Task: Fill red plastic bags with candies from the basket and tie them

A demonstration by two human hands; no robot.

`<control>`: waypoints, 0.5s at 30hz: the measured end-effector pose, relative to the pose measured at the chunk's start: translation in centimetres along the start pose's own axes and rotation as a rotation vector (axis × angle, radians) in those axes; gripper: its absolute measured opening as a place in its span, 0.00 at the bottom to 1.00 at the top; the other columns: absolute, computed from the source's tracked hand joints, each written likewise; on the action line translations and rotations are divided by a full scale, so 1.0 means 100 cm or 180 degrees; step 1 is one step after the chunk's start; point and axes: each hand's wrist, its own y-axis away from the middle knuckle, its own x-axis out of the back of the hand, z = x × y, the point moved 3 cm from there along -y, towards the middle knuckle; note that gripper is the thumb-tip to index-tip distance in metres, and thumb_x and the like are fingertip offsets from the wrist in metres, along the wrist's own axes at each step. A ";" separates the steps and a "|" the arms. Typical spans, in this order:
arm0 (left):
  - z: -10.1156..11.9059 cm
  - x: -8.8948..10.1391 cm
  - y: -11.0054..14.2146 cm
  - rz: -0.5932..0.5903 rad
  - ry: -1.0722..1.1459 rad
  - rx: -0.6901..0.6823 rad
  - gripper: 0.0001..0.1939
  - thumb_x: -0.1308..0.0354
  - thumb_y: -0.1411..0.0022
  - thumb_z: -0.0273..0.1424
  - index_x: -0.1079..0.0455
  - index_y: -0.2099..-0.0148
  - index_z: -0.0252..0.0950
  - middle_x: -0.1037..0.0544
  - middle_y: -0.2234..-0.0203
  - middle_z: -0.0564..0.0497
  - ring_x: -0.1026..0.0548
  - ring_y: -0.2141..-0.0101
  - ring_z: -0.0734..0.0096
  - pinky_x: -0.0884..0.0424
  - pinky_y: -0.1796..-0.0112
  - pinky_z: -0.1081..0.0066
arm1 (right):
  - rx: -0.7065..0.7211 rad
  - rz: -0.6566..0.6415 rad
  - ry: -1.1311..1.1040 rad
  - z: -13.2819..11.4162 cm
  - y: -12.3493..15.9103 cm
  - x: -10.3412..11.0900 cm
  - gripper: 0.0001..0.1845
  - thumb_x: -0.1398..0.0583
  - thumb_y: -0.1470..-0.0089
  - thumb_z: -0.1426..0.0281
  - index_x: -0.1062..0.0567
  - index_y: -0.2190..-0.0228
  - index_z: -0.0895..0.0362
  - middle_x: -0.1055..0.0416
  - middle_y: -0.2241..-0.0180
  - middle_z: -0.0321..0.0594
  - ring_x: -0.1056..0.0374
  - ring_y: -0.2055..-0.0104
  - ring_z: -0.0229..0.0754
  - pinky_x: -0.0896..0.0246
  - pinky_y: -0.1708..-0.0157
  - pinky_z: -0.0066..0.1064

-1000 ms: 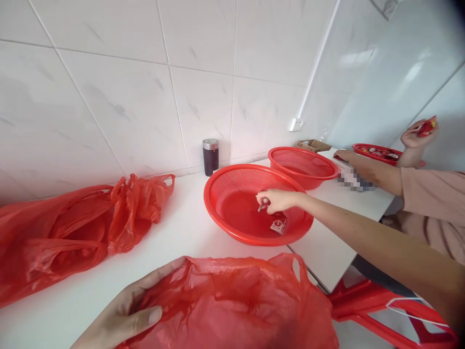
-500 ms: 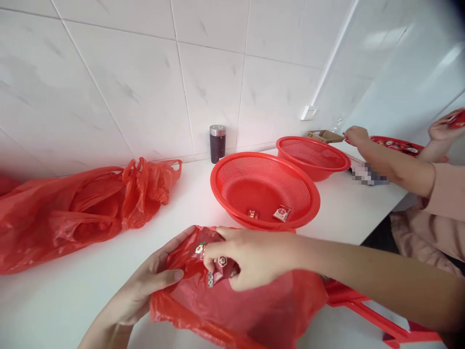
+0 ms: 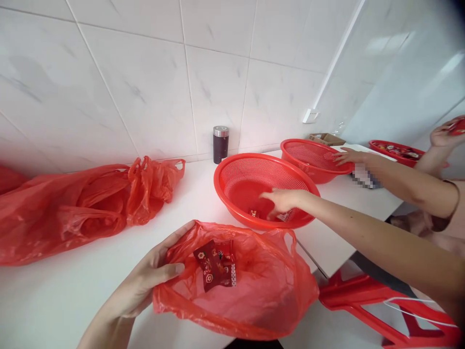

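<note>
Just beside the loosely spread, seemingly empty right hand (image 3: 282, 200), two packets (image 3: 254, 213) are held in the near basket (image 3: 242, 191). Farther off, a bag (image 3: 261, 298) is pinched at its edge by the left hand (image 3: 154, 271).

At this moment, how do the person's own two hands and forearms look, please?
The left hand and right hand wear no gloves, and no watch or bracelet shows. Both visible forearms are sleeveless; the right one bears a small dark spot.

along the tabletop's (image 3: 198, 194) back edge, left to right: bundled bag (image 3: 90, 203), tumbler (image 3: 220, 146), far basket (image 3: 308, 169); before the last two, a nearer basket (image 3: 241, 191) holding packets (image 3: 254, 214); before that, an open bag (image 3: 261, 308) with sachets (image 3: 215, 267) inside.
</note>
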 end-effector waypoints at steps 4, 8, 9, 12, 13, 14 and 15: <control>-0.002 0.002 0.000 -0.0038 0.0059 -0.0010 0.38 0.39 0.42 0.28 0.49 0.33 0.46 0.37 0.38 0.42 0.37 0.42 0.44 0.35 0.45 0.54 | 0.0026 -0.0477 -0.0133 0.013 -0.011 -0.026 0.34 0.35 0.57 0.61 0.34 0.48 0.53 0.29 0.59 0.46 0.29 0.66 0.49 0.37 0.74 0.33; -0.003 0.002 -0.001 -0.0017 0.0095 0.0020 0.38 0.40 0.42 0.28 0.50 0.33 0.45 0.37 0.38 0.42 0.36 0.42 0.44 0.34 0.46 0.53 | 0.0164 -0.0515 -0.0228 -0.004 -0.006 -0.025 0.36 0.36 0.56 0.62 0.37 0.45 0.50 0.29 0.59 0.44 0.30 0.71 0.44 0.39 0.77 0.30; -0.003 0.002 -0.001 -0.0010 0.0094 0.0023 0.38 0.40 0.42 0.27 0.50 0.33 0.45 0.37 0.38 0.42 0.36 0.42 0.43 0.34 0.46 0.53 | 0.0194 -0.0472 -0.0233 -0.009 -0.004 -0.022 0.39 0.36 0.57 0.62 0.40 0.43 0.48 0.30 0.58 0.45 0.30 0.70 0.44 0.40 0.77 0.30; -0.005 0.002 -0.002 -0.0017 0.0088 0.0029 0.38 0.40 0.42 0.28 0.50 0.33 0.45 0.36 0.38 0.41 0.35 0.43 0.43 0.35 0.46 0.51 | 0.0356 -0.0273 -0.0217 -0.023 0.001 -0.015 0.41 0.36 0.57 0.65 0.42 0.41 0.45 0.31 0.54 0.46 0.30 0.65 0.47 0.41 0.73 0.30; -0.005 0.002 -0.003 -0.0019 0.0071 0.0026 0.38 0.40 0.42 0.28 0.51 0.33 0.44 0.37 0.38 0.40 0.34 0.43 0.42 0.35 0.46 0.50 | 0.0434 -0.0175 -0.0193 -0.027 0.003 -0.014 0.39 0.36 0.56 0.65 0.39 0.42 0.45 0.32 0.53 0.46 0.31 0.62 0.48 0.41 0.72 0.30; -0.005 0.002 -0.003 -0.0012 0.0040 0.0016 0.38 0.40 0.42 0.29 0.51 0.33 0.44 0.37 0.38 0.40 0.34 0.44 0.42 0.35 0.46 0.50 | 0.0500 -0.0075 -0.0170 -0.031 0.004 -0.014 0.35 0.36 0.56 0.65 0.35 0.45 0.44 0.32 0.52 0.45 0.31 0.60 0.49 0.42 0.71 0.31; -0.006 0.002 -0.003 0.0008 0.0001 0.0000 0.39 0.40 0.42 0.29 0.51 0.32 0.44 0.37 0.38 0.40 0.34 0.43 0.42 0.35 0.46 0.50 | 0.0548 0.0009 -0.0156 -0.034 0.005 -0.014 0.30 0.36 0.55 0.64 0.31 0.48 0.43 0.32 0.52 0.44 0.31 0.60 0.49 0.42 0.71 0.31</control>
